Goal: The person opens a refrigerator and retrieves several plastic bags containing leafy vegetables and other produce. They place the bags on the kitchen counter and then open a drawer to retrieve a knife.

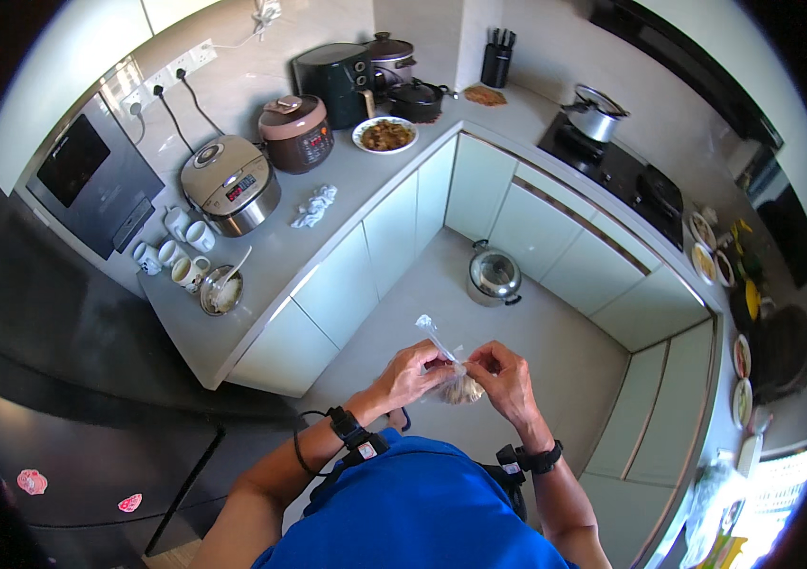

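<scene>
I hold a small clear plastic bag (460, 384) between both hands, in front of my chest and above the grey floor (536, 360). My left hand (411, 372) is closed on the bag's near side, fingers pinched on the plastic just below its twisted neck. My right hand (506, 375) is closed on the other side, thumb and fingertips gripping the same neck. The neck sticks up and away from my hands as a thin clear strip. The bag's rounded bottom hangs between my palms and holds something pale brown; I cannot tell what it is.

Beyond the bag, a steel pot with a glass lid (494, 275) stands on the floor, close to the white corner cabinets (479, 190). Left of the bag and well apart from it runs the grey countertop (271, 266), bearing a silver rice cooker (230, 183), a brown multicooker (296, 133), a crumpled white cloth (314, 206), a plate of cooked food (385, 135) and several white cups (176, 248). Farther off, right of the bag, a steel pot (596, 114) sits on the black hob (626, 171).
</scene>
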Available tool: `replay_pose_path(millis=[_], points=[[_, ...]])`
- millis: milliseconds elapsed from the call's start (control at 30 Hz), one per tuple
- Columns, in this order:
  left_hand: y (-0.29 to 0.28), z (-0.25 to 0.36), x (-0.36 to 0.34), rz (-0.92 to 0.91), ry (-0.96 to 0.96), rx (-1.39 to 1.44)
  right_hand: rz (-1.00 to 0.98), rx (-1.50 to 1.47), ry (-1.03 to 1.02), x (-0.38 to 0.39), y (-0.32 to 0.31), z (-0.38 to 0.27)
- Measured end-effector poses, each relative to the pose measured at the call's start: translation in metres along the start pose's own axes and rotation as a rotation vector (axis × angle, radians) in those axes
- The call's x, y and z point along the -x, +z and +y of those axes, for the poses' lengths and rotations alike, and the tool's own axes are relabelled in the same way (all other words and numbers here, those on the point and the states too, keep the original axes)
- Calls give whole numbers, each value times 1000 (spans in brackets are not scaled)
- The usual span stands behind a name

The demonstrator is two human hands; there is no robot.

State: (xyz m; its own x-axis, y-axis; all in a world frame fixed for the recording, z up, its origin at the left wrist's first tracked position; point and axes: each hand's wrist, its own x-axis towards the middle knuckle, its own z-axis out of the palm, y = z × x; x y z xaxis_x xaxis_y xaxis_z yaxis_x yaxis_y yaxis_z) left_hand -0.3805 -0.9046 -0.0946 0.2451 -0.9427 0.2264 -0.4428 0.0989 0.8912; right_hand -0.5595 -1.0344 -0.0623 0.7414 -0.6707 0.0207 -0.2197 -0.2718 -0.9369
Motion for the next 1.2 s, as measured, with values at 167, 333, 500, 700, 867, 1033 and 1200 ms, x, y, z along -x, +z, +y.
replay_pose_path(millis=[167, 333, 500, 700, 867, 1033, 1200], points=[[-61, -45, -40, 51, -35, -32, -112, 54, -69, -92, 33, -8], [-124, -81, -73, 168, -100, -61, -261, 66, -105, -180, 66, -17], [-167, -99, -100, 280, -113, -129, -336, 3, -151, -253, 96, -17], [-198, -135, -130, 424, -278, -211, -517, 1, -195, -348, 133, -1], [-229, -173, -182, 640, -367, -239, -540, 10, -314, -442, 161, 6], [-260, -225, -252, 755, -347, -407, -365, -15, -550, -534, 180, 19], [-271, -280, -290, 740, -474, -504, -486, 43, -464, -593, 198, 50]])
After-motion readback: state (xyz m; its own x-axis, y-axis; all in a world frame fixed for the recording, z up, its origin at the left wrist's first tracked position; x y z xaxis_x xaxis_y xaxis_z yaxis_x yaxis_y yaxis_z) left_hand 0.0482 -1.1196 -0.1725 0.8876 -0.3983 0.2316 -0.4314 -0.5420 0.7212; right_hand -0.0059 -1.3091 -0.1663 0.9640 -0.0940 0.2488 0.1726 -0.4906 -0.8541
